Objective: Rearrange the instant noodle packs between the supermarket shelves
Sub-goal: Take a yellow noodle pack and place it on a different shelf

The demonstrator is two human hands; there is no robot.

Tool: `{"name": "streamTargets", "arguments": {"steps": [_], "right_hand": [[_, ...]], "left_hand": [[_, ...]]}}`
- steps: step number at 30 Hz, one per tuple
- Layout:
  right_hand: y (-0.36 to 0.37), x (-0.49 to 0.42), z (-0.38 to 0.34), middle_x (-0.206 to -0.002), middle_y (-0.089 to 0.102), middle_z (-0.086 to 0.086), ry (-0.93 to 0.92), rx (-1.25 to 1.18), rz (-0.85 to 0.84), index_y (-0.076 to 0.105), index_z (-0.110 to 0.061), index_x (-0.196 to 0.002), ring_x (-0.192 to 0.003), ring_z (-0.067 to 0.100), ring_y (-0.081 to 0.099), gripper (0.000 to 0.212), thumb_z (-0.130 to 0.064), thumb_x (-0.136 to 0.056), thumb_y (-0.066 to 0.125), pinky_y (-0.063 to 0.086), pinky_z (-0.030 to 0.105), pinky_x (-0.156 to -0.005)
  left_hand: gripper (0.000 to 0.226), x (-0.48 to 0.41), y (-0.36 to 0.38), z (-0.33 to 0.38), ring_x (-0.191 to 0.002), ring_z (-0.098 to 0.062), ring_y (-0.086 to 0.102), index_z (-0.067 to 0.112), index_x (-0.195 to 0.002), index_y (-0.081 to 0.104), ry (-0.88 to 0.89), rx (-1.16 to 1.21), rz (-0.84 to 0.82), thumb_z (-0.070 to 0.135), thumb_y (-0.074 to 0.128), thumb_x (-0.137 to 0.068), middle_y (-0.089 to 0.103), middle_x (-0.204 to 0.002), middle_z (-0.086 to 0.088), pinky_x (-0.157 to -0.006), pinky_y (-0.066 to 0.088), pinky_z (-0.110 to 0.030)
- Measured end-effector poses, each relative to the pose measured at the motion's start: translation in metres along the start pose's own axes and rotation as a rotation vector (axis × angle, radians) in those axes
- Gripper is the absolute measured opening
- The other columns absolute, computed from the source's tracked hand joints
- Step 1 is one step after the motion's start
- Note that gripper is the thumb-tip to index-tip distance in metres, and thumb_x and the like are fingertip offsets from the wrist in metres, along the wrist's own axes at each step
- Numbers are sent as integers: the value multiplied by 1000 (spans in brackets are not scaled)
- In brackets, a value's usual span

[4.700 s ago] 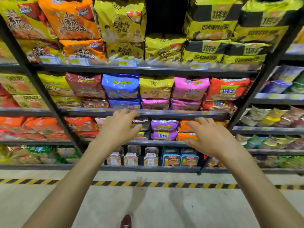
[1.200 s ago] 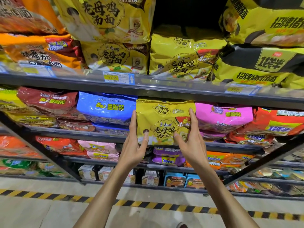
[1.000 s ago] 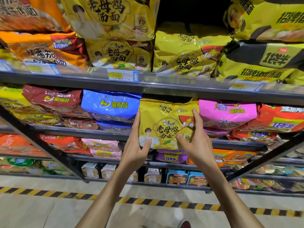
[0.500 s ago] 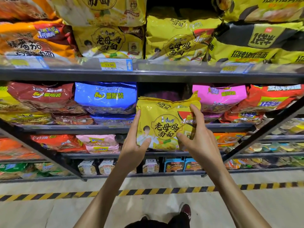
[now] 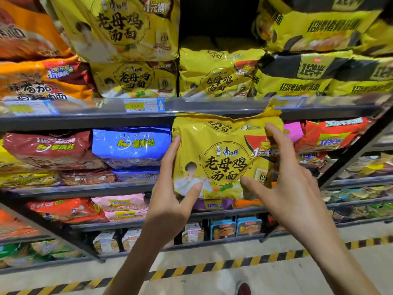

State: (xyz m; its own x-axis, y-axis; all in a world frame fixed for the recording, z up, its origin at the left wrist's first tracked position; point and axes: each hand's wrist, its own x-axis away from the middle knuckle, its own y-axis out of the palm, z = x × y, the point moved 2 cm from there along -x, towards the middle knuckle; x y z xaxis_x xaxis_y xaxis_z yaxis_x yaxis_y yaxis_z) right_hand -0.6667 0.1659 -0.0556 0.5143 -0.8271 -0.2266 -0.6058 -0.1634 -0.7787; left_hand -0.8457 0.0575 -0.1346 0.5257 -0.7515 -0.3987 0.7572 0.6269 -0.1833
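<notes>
- Our left hand (image 5: 170,201) and right hand (image 5: 291,188) clamp the yellow noodle pack (image 5: 225,158) by its sides.
- We judge it light, crinkly and slippery, with brittle noodles inside; side holds suit best.

The noodle pack (image 5: 223,158) hangs before the shelves, between the left hand (image 5: 170,201) at its left edge and the right hand (image 5: 291,188) at its right, its top overlapping the upper shelf (image 5: 85,122), which carries a like pack (image 5: 217,75) directly above.

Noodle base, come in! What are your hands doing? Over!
Both gripping: left hand, right hand on yellow noodle pack. Pack in the air, top overlapping upper shelf rail. Over.
</notes>
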Motion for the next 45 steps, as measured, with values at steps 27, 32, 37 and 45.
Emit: {"name": "streamTargets", "arguments": {"steps": [27,32,37,45], "right_hand": [[-107,-141,-54,-122,58,-9,-460,-133,326,18,-38,-155,-107,29,62,106,-25,-75,86,48,40,-94],[-106,-163,-51,-125,48,-20,-522,-162,373,20,-37,-155,-107,24,64,105,-23,-75,87,51,44,-96],[-86,-173,-36,-143,54,-4,-531,-144,442,18,-35,-156,-109,22,65,104,-24,-78,85,53,39,-90],[-58,-197,-19,-150,46,-8,-548,-211,547,13,-42,-152,-89,22,69,101,-11,-81,79,51,31,-71]], "left_hand": [[99,-145,-5,118,-150,13,13,31,-163,13,455,-219,182,0,72,-89,13,-158,42,-119,14,-7],[98,-168,4,111,-148,15,14,30,-162,13,495,-245,242,-1,72,-90,13,-157,42,-117,14,-5],[98,-178,11,88,-151,12,12,38,-156,13,525,-262,268,-2,72,-89,9,-157,45,-121,13,-11],[123,-202,16,68,-147,-13,36,73,-144,-9,471,-421,327,-4,70,-90,29,-164,5,-111,30,-16]]}}
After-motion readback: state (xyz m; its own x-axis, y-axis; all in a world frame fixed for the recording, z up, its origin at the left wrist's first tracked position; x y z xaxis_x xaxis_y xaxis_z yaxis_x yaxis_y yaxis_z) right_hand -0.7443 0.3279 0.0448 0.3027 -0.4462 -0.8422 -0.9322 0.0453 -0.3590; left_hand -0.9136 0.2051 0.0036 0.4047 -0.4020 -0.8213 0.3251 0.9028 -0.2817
